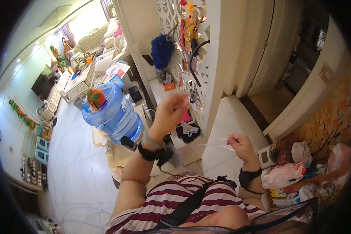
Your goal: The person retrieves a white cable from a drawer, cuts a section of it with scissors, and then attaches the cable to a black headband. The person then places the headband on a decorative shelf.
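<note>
Closest thing at the bottom of the frame is a striped shirt [165, 199] with a black strap [188, 206] running across it. Both arms reach up from there, bent at the elbow and spread, so the hands are well apart.

The right hand [241, 144] sits right of centre, lower than the other one, fingers bunched into a pinch and pointing toward the left of the frame. It's clamped on a clear strip [224, 144], which pokes out sideways near the middle of the frame. Black band [249, 177] on that wrist.

The left hand [171, 114] is up around the centre, forearm slanting up and to the right, fingers curled and kinda blurry. Can't tell if they're closed on anything. That wrist has a black band plus a grey band [153, 143].

A bit further out there's a big blue water jug [119, 115] left of the left hand, with plastic bags [284, 175] piled at lower right. Past the left hand, a white lattice [211, 74] runs up the top middle, blue duster [162, 51] beside it. Way back at upper left: a tufted sofa [92, 39].
</note>
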`<state>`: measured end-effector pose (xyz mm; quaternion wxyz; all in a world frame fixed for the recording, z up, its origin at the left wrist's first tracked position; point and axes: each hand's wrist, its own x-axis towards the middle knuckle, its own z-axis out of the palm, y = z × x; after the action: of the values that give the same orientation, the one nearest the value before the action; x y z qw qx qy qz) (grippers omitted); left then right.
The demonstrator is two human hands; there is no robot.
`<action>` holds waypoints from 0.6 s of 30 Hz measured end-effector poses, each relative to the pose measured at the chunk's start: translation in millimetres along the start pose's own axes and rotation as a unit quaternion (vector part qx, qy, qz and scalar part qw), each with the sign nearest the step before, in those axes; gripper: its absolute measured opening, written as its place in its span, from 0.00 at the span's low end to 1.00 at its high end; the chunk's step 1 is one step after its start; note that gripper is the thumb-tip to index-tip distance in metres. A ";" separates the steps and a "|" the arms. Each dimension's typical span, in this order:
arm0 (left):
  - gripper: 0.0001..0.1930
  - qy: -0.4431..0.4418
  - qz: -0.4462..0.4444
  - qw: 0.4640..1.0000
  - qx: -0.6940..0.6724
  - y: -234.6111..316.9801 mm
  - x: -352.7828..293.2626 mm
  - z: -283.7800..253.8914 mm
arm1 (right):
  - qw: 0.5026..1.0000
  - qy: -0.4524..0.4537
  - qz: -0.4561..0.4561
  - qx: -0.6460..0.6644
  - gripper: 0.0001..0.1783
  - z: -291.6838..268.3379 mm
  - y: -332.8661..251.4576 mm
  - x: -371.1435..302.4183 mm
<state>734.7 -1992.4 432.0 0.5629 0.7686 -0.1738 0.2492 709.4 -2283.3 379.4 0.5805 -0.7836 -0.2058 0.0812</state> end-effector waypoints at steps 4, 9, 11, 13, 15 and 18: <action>0.12 0.102 0.030 0.991 -0.086 26.5 78.4 12.9 | 0.990 -0.018 0.027 0.139 0.12 -5.3 5.4 3.7; 0.13 -0.004 -0.043 0.997 -0.068 50.5 137.4 18.5 | 0.995 -0.031 0.045 0.079 0.13 -10.5 15.6 1.4; 0.14 -0.020 -0.084 0.994 -0.063 54.3 141.3 18.5 | 0.998 -0.021 0.046 0.037 0.13 -14.3 18.9 -2.2; 0.12 -0.009 -0.100 0.977 -0.188 42.5 145.5 16.3 | 0.997 -0.010 0.060 0.047 0.12 -15.4 19.9 -10.4; 0.10 0.032 -0.099 0.971 -0.214 48.1 141.6 16.2 | 0.997 0.014 0.042 0.060 0.13 -15.5 26.5 -12.9; 0.09 0.068 -0.019 0.935 -0.347 44.0 135.6 5.5 | 0.995 0.028 0.059 0.069 0.14 -19.1 40.8 -16.3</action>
<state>822.2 -2009.3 543.4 0.8098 0.5099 -0.1957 0.2144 711.0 -2316.6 345.1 0.6333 -0.7541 -0.1369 0.1073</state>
